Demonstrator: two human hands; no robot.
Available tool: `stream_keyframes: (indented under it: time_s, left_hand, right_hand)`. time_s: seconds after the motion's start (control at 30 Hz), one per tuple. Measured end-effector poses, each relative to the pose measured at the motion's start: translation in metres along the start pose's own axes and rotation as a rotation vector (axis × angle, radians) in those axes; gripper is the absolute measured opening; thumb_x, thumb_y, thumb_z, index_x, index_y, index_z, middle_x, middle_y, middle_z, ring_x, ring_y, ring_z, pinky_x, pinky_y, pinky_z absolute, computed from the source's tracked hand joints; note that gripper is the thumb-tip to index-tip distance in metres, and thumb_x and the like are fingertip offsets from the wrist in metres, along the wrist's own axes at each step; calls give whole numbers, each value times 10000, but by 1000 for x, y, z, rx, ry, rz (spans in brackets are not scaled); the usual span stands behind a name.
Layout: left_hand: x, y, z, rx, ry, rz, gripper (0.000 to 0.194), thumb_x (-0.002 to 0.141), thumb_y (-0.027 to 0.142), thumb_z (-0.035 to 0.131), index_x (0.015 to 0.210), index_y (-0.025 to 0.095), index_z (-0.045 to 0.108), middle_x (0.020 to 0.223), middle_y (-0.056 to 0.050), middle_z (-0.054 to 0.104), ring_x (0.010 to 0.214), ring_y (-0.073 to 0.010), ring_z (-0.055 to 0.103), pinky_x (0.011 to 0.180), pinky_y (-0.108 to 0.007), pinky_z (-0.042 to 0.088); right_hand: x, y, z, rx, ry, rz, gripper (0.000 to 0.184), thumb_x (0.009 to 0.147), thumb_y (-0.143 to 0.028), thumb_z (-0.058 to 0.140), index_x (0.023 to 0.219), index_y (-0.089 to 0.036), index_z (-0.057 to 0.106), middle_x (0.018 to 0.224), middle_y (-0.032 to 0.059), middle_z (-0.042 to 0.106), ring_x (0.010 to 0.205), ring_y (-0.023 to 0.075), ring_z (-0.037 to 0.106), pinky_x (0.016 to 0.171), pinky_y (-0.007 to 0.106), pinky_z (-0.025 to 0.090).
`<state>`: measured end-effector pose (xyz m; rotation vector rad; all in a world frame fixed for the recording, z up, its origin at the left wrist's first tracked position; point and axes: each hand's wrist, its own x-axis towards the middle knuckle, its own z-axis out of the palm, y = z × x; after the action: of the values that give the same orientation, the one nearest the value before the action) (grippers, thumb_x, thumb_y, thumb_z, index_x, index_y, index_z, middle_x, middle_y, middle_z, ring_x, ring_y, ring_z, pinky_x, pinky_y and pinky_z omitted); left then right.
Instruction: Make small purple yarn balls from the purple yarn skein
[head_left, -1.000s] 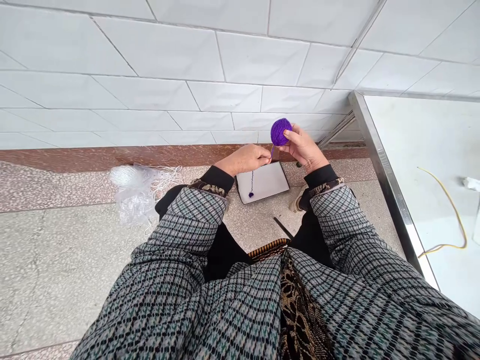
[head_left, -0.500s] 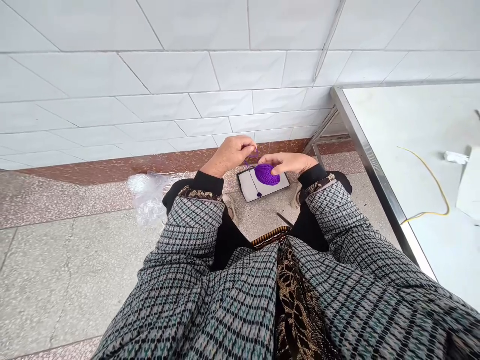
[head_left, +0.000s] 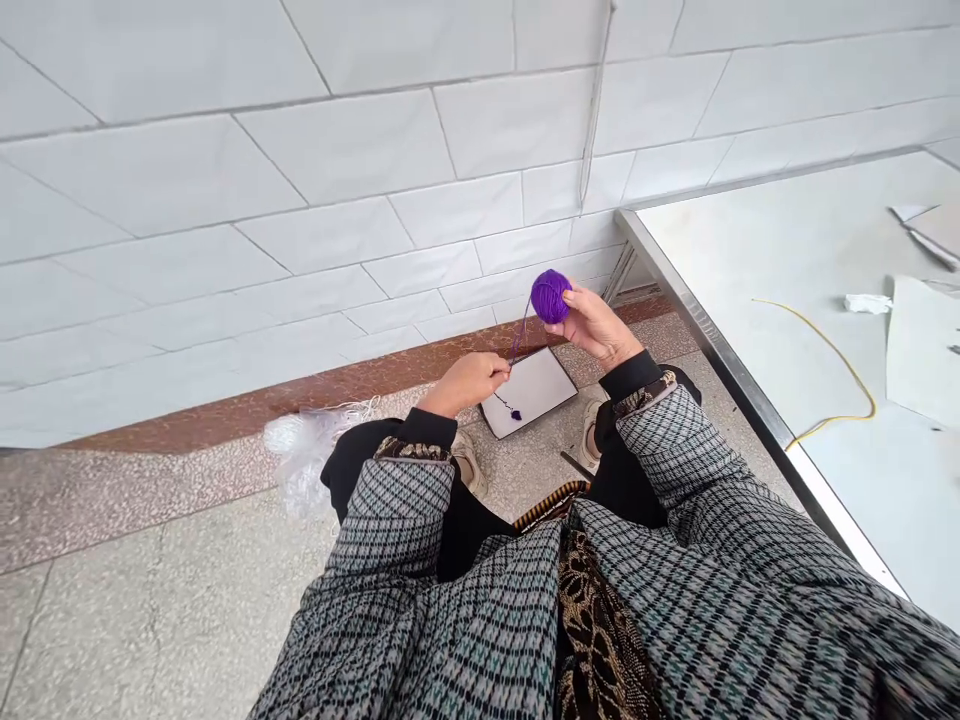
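Note:
My right hand grips a purple ball of yarn from its right side, raised in front of the tiled wall. A purple strand runs down from the ball to my left hand, whose fingers are pinched on it. Below my hands a white board with a dark edge lies on the floor. On its left part rests a small dark purple tuft, with a thin wavy strand leading up towards my left hand.
Left of my knee, a clear plastic bag with white cord lies on the floor. A metal-edged table stands at the right, bearing a yellow cord, a crumpled white piece and papers. A dark flat strip lies near my right shoe.
My right hand has lifted the yarn ball up off the area over the board and turned it. My left hand has moved lower, still pinching the strand. The view has shifted a little.

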<state>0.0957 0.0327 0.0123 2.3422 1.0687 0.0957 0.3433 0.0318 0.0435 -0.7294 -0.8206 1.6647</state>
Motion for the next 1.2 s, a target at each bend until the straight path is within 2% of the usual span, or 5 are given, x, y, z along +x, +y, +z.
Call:
stream_keyframes:
  time_s: [0.23, 0.4, 0.63, 0.77, 1.2]
  left_hand:
    - [1, -4, 21, 64, -153, -65, 362, 972, 242, 517, 1182, 182, 806, 1318, -153, 773, 1230, -331, 727, 1074, -441, 551]
    - [10, -18, 22, -173, 259, -169, 766, 902, 222, 624, 1653, 155, 485, 1728, -190, 472, 1638, -388, 387, 1364, -608, 290]
    - [14, 18, 25, -926, 154, 98, 584, 927, 326, 560, 1485, 160, 602, 1321, -168, 757, 1089, -262, 762, 1019, -450, 617]
    - [8, 28, 23, -694, 142, -12, 433, 1025, 437, 493, 1212, 136, 742, 848, -65, 737, 663, -170, 632, 709, -332, 564]
    - [13, 36, 29, 177, 64, -52, 339, 1083, 309, 432, 973, 215, 739, 963, -115, 825, 895, -278, 762, 715, -332, 462]
  right_hand:
    - [-2, -2, 1, 74, 126, 69, 379, 852, -355, 873, 1009, -210, 559, 795, -28, 676, 658, 102, 636, 589, 197, 577]
    - [-11, 4, 14, -210, 18, 113, 449, 711, -223, 861, 1077, -167, 607, 863, -23, 678, 654, 94, 617, 523, 183, 519]
    - [-11, 8, 29, -464, 111, 111, 302, 811, -89, 726, 1054, -180, 572, 888, -18, 672, 672, 101, 601, 563, 193, 504]
    - [-7, 6, 22, -480, 239, 88, 297, 859, -79, 720, 1065, -191, 538, 864, -30, 666, 637, 97, 611, 543, 190, 499]
    - [-2, 6, 18, -71, 294, 251, 182, 1042, -245, 699, 956, -179, 553, 713, -10, 667, 532, 74, 592, 536, 165, 529]
